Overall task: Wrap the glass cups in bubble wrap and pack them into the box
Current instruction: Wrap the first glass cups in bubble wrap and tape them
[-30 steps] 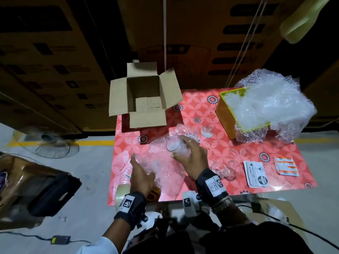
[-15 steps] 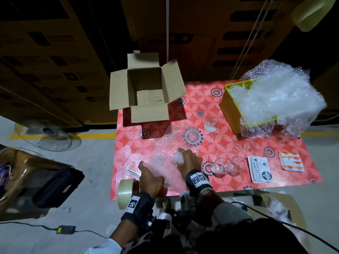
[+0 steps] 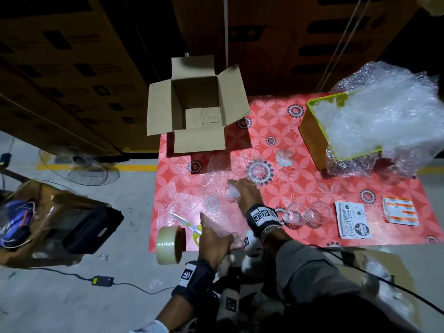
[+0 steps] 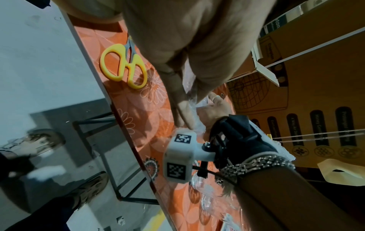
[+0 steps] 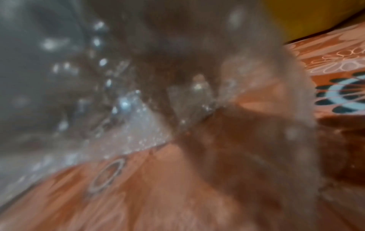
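At the table's left edge a glossy ring of clear tape (image 3: 170,245) stood on its rim beside yellow-handled scissors (image 3: 192,228). The left hand (image 3: 213,241) pinched the near edge of the crinkly bubble wrap sheet (image 3: 211,188), spread flat over the red floral tablecloth (image 3: 300,183). The right hand (image 3: 246,194) curled around a glass cup (image 3: 231,194) lying on that sheet. Behind, the matte cardboard box (image 3: 195,109) gaped open. Further right, two bare glass cups (image 3: 302,215) lay near printed stickers (image 3: 353,219), below a yellow bin (image 3: 312,133) heaped with wrap.
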Motion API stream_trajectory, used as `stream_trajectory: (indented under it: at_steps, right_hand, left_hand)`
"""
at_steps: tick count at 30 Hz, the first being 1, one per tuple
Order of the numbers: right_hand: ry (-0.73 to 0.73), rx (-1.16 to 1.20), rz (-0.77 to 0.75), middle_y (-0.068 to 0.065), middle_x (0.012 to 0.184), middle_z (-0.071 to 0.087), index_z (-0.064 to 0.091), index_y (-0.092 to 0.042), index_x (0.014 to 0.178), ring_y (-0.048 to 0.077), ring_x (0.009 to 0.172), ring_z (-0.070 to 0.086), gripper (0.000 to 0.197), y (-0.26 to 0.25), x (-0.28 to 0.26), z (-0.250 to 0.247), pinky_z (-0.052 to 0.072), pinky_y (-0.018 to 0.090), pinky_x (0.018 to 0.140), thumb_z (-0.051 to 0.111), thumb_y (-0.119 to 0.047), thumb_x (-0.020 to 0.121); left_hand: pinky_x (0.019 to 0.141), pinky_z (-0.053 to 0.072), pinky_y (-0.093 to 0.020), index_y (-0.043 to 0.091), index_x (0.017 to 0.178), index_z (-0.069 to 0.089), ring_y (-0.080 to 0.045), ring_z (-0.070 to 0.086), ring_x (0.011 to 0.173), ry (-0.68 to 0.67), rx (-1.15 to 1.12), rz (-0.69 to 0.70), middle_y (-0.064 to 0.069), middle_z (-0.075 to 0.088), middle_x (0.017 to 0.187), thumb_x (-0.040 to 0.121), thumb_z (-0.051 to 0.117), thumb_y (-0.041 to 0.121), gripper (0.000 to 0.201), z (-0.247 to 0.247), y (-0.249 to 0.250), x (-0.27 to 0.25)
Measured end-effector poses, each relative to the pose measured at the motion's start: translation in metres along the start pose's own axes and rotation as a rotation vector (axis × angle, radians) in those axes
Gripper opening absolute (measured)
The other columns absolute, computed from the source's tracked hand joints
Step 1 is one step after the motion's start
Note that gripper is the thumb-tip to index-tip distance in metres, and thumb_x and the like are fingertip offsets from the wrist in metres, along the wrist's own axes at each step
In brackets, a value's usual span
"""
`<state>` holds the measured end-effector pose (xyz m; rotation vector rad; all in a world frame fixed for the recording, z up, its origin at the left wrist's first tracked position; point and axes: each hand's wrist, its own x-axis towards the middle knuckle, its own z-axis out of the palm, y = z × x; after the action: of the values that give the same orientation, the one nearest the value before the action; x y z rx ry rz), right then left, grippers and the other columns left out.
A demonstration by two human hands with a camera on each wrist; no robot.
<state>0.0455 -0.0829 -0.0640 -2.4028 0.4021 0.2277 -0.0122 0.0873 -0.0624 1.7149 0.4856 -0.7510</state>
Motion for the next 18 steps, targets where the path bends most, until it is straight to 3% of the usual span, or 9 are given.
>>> stream_trajectory:
  at_steps: [2,5,7,8,10,13,16,18]
  right_hand:
    - [-0.022,0.01,-0.032,-0.001,0.139,0.053,0.052,-0.033,0.145,0.023,0.135,0.045,0.086,0.0,0.001,-0.004,0.039,0.044,0.116,0.051,0.025,0.081]
    - [-0.001,0.026,-0.029,-0.001,0.139,0.052,0.048,-0.032,0.148,0.023,0.133,0.044,0.081,0.002,-0.008,-0.012,0.038,0.047,0.115,0.062,0.015,0.084]
    - [0.049,0.062,0.015,0.0,0.142,0.051,0.047,-0.031,0.149,0.023,0.135,0.043,0.078,0.007,-0.022,-0.015,0.039,0.047,0.114,0.067,0.008,0.085]
    - [0.064,0.077,0.047,0.0,0.147,0.048,0.047,-0.03,0.149,0.024,0.138,0.041,0.075,0.01,-0.03,-0.015,0.038,0.046,0.116,0.069,0.005,0.086]
    - [0.072,0.074,0.097,0.0,0.153,0.044,0.047,-0.028,0.147,0.023,0.143,0.037,0.07,0.018,-0.046,-0.011,0.035,0.044,0.119,0.069,0.002,0.088]
    - [0.084,0.032,0.13,0.001,0.152,0.045,0.047,-0.023,0.144,0.024,0.141,0.039,0.067,0.025,-0.057,-0.002,0.037,0.045,0.117,0.068,0.004,0.087]
    - [0.108,0.018,0.132,0.001,0.15,0.047,0.048,-0.023,0.141,0.024,0.141,0.041,0.065,0.027,-0.055,0.005,0.04,0.047,0.115,0.068,0.005,0.086]
    - [0.125,-0.013,0.104,0.0,0.151,0.047,0.047,-0.025,0.142,0.024,0.141,0.04,0.07,0.025,-0.052,0.007,0.041,0.047,0.114,0.067,0.008,0.084]
  left_hand:
    - [0.088,0.062,-0.051,0.035,0.162,0.011,-0.029,0.074,0.1,0.009,-0.016,-0.001,-0.003,0.077,0.108,0.054,0.096,0.032,0.138,-0.002,-0.001,0.001]
    - [0.088,0.061,-0.049,0.025,0.165,0.002,-0.027,0.073,0.089,0.034,-0.055,0.028,0.001,0.07,0.089,0.075,0.087,0.004,0.124,-0.009,0.018,-0.012]
    - [0.088,0.058,-0.042,0.022,0.165,-0.003,-0.015,0.065,0.085,0.042,-0.056,0.037,0.007,0.062,0.091,0.082,0.079,-0.008,0.119,-0.016,0.025,-0.014]
    - [0.093,0.058,-0.045,0.024,0.165,-0.003,-0.015,0.065,0.089,0.042,-0.045,0.036,0.004,0.063,0.098,0.082,0.079,-0.008,0.121,-0.019,0.025,-0.013]
    - [0.099,0.055,-0.054,0.032,0.164,0.001,-0.022,0.067,0.099,0.035,-0.021,0.021,-0.001,0.068,0.11,0.076,0.084,-0.003,0.126,-0.023,0.022,-0.011]
    - [0.097,0.056,-0.056,0.044,0.16,0.01,-0.031,0.067,0.109,0.037,0.015,0.01,-0.009,0.064,0.133,0.063,0.089,0.015,0.129,-0.026,0.015,-0.008]
    - [0.098,0.056,-0.055,0.051,0.153,0.018,-0.035,0.068,0.113,0.028,0.045,0.022,-0.015,0.063,0.136,0.05,0.089,0.035,0.126,-0.028,0.001,0.005]
    - [0.098,0.056,-0.054,0.052,0.149,0.024,-0.034,0.068,0.114,0.013,0.056,0.014,-0.011,0.063,0.135,0.047,0.092,0.04,0.122,-0.031,-0.013,0.016]
